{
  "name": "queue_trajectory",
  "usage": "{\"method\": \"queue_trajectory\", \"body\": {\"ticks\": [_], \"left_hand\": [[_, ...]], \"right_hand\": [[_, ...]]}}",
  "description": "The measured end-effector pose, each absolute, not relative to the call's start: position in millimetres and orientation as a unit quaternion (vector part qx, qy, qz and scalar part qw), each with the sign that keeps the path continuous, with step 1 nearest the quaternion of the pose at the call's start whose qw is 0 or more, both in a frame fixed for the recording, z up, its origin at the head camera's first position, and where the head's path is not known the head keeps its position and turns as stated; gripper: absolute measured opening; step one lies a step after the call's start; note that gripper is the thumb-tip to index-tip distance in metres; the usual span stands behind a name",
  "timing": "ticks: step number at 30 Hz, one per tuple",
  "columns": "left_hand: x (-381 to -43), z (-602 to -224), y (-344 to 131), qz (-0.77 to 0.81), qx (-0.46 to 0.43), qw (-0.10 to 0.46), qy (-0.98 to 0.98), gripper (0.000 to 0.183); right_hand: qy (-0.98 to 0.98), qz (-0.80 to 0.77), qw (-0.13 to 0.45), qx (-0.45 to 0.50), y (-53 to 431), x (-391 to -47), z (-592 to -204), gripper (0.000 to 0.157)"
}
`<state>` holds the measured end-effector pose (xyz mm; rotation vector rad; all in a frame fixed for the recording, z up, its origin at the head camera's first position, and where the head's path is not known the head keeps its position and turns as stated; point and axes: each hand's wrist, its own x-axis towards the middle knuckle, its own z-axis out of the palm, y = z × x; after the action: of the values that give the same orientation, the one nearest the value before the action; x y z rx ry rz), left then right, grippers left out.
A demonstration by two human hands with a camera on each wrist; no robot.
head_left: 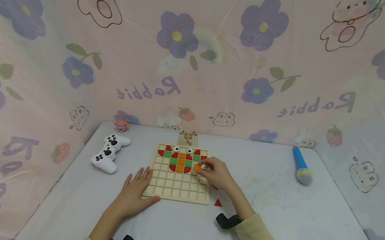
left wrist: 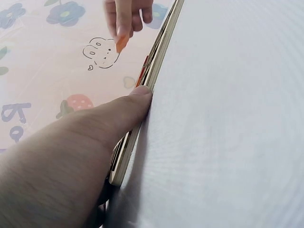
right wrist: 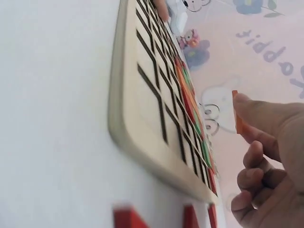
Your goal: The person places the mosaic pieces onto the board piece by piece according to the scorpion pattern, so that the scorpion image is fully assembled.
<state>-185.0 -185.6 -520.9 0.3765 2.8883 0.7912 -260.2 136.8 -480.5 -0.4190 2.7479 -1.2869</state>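
My right hand pinches a small orange square tile between thumb and forefinger, above the right half of a wooden grid board. In the right wrist view the orange tile is edge-on, raised off the board. Fingers spread, my left hand rests at the board's left edge, its thumb touching the near corner. In the board's upper cells sit red, green and orange tiles and two round eye pieces. A small pattern card lies behind the board.
A red triangle tile lies right of the board's near corner, with another red piece partly hidden by my right arm. A white game controller and a pink figurine are at left; a blue toy microphone lies at right.
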Motion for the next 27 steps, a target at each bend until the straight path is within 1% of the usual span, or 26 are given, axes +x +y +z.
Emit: {"method": "queue_trajectory", "body": {"ticks": [6,11,17,27], "left_hand": [[-185.2,-523.8,-185.4,0.259,0.123,0.061,0.956,0.108],[-185.7,-522.6,-185.1,0.257,0.124,0.060,0.956,0.108],[-184.6,-520.9,-185.2,0.259,0.126,0.064,0.956,0.107],[-184.1,-519.1,-184.3,0.259,0.127,0.061,0.956,0.106]], "right_hand": [[0.888,-0.426,0.037,-0.168,109.7,-266.9,-490.0,0.023],[0.890,-0.418,0.038,-0.181,97.1,-265.3,-494.1,0.024],[0.891,-0.407,0.025,-0.203,90.7,-260.3,-501.6,0.025],[0.895,-0.395,0.012,-0.206,88.9,-254.2,-511.9,0.026]]}}
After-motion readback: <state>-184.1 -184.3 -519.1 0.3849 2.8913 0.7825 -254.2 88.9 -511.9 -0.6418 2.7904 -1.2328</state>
